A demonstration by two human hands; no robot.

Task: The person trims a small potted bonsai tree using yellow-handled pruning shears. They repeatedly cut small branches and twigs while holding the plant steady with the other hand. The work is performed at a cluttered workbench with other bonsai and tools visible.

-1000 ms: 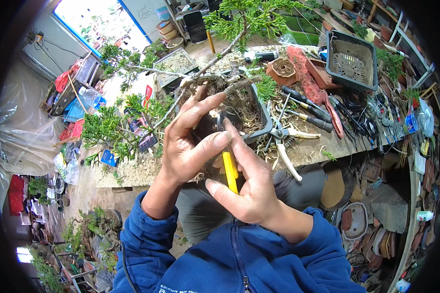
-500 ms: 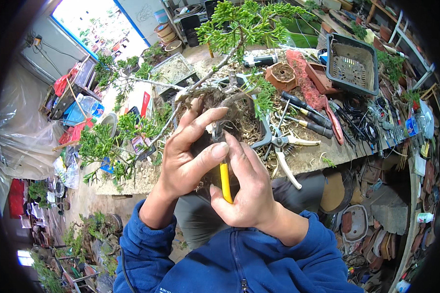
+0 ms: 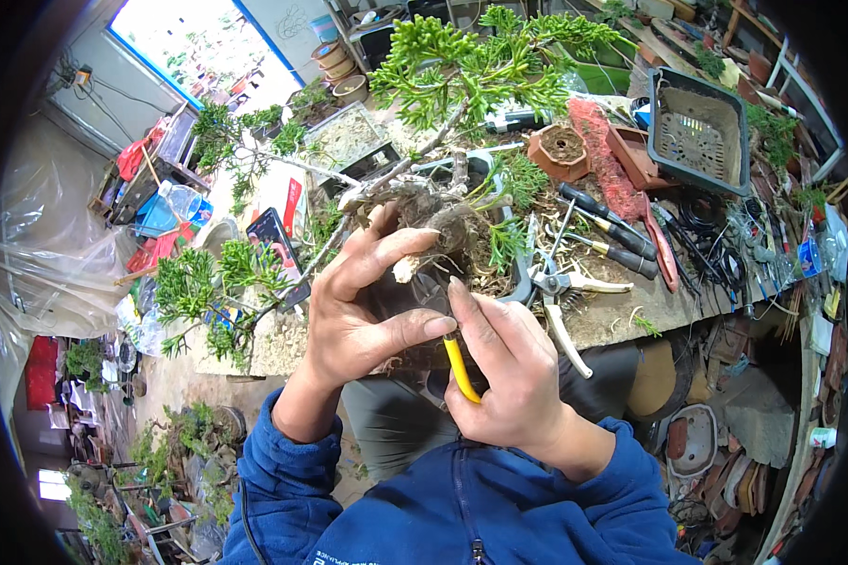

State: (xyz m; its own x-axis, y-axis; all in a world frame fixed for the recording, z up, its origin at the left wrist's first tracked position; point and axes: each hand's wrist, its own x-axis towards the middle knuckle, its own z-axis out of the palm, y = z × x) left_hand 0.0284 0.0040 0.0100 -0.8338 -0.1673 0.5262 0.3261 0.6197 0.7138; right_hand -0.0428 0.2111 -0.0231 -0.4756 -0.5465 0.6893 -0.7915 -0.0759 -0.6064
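Observation:
A small juniper tree (image 3: 358, 193) with bare, soil-covered roots stands tilted in front of me, its green sprays spreading up and to the left. My left hand (image 3: 353, 306) curls its fingers round the root base. Its thumb reaches across to the neck of a pair of yellow-handled cutters (image 3: 458, 369). My right hand (image 3: 511, 363) is closed on these cutters, with the index finger along the metal head. Their dark jaws sit just below a pale, freshly cut root stub (image 3: 406, 270), seemingly apart from it. The far side of the roots is hidden.
White-handled shears (image 3: 556, 282), dark-handled tools (image 3: 622, 245) and a red-handled brush (image 3: 662, 243) lie at right on the workbench (image 3: 594, 325). Behind them are a brown pot (image 3: 558, 153) and a dark plastic basket (image 3: 697, 132). A phone (image 3: 275, 247) lies left of the tree.
My right hand and the cutters have shifted right and slightly down, and the jaws have come away from the root stub. My left hand keeps its hold; the whole view has shifted a little.

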